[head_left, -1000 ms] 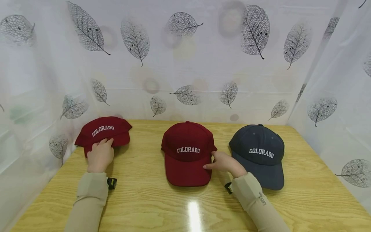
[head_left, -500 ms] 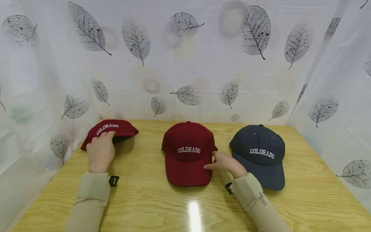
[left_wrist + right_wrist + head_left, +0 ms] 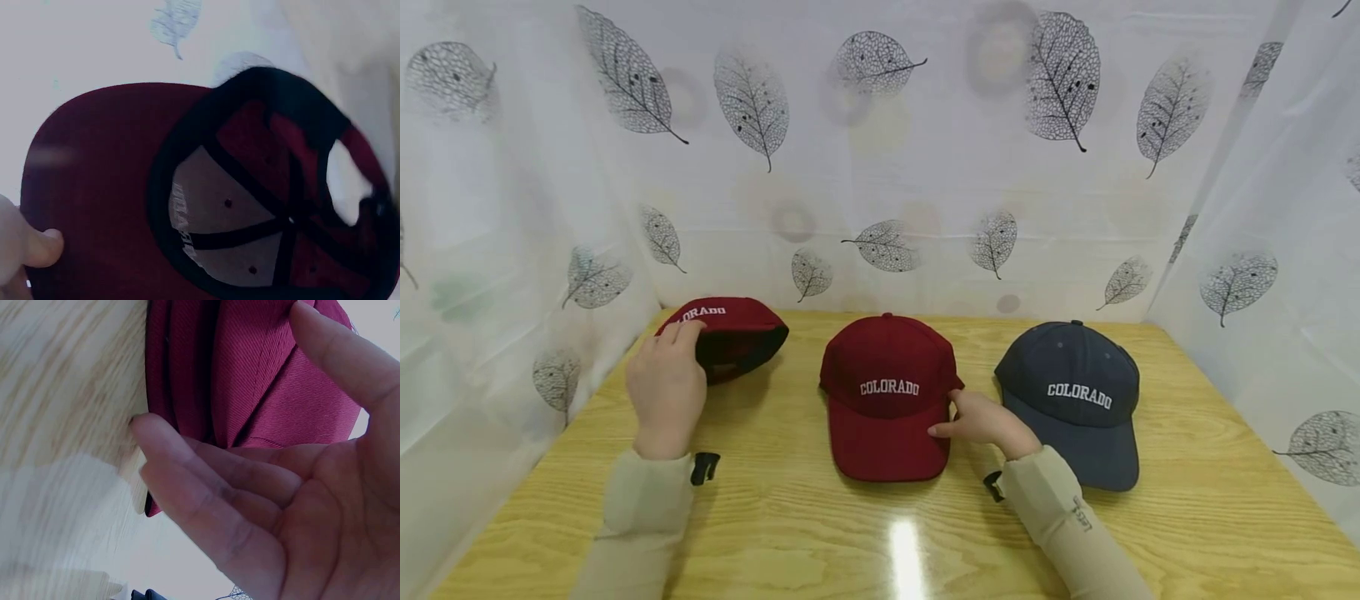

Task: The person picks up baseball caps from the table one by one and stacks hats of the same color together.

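At the table's far left, my left hand point(image 3: 666, 383) holds a dark red baseball cap point(image 3: 741, 315) by its brim. The cap is tipped so its dark inner band faces right. In the left wrist view the cap's underside and back strap opening show, and the thumb point(image 3: 44, 249) presses the brim point(image 3: 100, 175) from below. A second red cap point(image 3: 887, 367), lettered COLORADO, sits upright mid-table with its brim toward me. My right hand point(image 3: 985, 423) rests at that cap's right side, thumb at the brim edge. In the right wrist view its fingers point(image 3: 206, 500) extend loosely beside the red cloth.
A dark blue-grey COLORADO cap point(image 3: 1071, 392) sits to the right of my right hand, close to the forearm. The wooden table point(image 3: 775, 517) is bounded at the back and sides by a white leaf-print curtain point(image 3: 925, 167).
My left hand has tilted the left red cap up and shifted it right, turning its inside into view. My right hand and the other two caps have stayed in place.
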Motion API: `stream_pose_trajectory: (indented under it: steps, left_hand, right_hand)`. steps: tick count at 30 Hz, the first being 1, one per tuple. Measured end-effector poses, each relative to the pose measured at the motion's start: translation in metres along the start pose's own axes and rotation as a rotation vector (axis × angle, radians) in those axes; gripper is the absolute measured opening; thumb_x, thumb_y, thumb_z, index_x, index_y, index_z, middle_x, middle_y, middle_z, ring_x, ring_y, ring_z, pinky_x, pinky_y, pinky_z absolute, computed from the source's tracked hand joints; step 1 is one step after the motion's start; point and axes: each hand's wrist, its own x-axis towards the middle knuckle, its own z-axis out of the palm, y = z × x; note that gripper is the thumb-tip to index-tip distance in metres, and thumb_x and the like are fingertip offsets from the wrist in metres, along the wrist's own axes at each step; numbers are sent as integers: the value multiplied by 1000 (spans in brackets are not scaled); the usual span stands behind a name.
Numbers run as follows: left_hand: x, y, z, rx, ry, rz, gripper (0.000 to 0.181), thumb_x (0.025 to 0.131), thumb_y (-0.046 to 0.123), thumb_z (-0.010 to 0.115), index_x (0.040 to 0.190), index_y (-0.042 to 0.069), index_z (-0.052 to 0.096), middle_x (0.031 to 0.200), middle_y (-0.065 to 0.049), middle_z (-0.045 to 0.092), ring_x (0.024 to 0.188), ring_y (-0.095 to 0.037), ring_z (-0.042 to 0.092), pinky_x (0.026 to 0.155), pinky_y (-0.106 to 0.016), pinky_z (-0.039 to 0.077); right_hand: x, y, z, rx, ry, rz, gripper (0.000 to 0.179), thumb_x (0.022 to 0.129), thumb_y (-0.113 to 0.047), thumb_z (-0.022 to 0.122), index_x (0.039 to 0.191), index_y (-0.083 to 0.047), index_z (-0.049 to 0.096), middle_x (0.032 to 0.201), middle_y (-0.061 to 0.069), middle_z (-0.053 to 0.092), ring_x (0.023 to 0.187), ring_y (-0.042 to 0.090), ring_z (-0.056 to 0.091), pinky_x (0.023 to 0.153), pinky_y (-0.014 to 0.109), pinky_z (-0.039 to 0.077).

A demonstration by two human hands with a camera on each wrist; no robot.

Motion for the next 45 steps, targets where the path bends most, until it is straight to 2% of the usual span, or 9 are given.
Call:
stream_pose_trajectory:
  steps: [9,15,20,23,27,30,34,40,45]
  left_hand:
    - [5,37,-24,-96,192,88,32,75,-14,36,90,1,61,86,-15,62,67,-36,52,50,-44,38]
    - [7,63,-40,-190,355,131,36,74,-15,32,84,1,62,76,-14,60,56,-32,46,44,-38,30]
    - [9,83,-53,-267,487,150,34,74,-17,35,80,2,62,69,-13,59,53,-31,45,42,-38,26]
    - [11,96,-60,-306,545,156,32,74,-18,37,78,2,61,68,-13,58,54,-32,46,43,-40,27]
    - [11,110,-65,-366,586,179,28,74,-19,40,76,1,61,67,-13,57,53,-31,48,43,-40,30]
    - [11,118,-65,-405,574,206,28,75,-18,41,77,1,61,68,-12,57,55,-30,49,46,-39,34]
    - [10,129,-56,-419,495,259,27,78,-16,41,80,1,62,73,-11,59,60,-28,51,50,-36,39]
    - [6,141,-28,-369,353,349,20,82,-8,47,83,2,64,81,-8,63,69,-25,58,55,-35,46]
    - [-3,149,-1,-307,229,393,15,86,2,54,91,5,67,91,-8,64,83,-23,61,71,-34,49]
  right_hand:
    - [-1,0,-1,-9,-4,5,53,75,-32,69,108,5,51,85,8,57,72,17,52,61,30,42]
    - [0,0,-3,-8,-7,14,51,76,-32,69,106,5,51,80,6,55,68,16,50,58,29,40]
    - [0,0,-4,-12,-7,22,50,76,-33,69,105,5,51,80,6,55,68,17,49,58,29,40]
    - [0,0,-4,-15,-6,19,51,76,-33,69,105,5,51,80,6,55,68,17,50,58,29,41]
    - [0,0,-4,-13,-4,12,49,76,-32,69,104,5,51,77,6,54,66,17,49,57,29,40]
    - [0,0,-3,-17,-3,8,50,76,-31,69,105,6,51,78,6,54,67,17,49,58,29,40]
    - [0,1,-3,-21,0,6,52,76,-31,68,107,6,51,79,7,54,67,17,49,58,29,40]
    - [0,0,-1,-21,-2,7,52,76,-32,68,107,6,51,80,6,55,67,16,50,59,30,40]
    - [0,-1,0,-7,-4,19,51,76,-31,69,108,5,52,85,7,57,72,16,51,63,31,42]
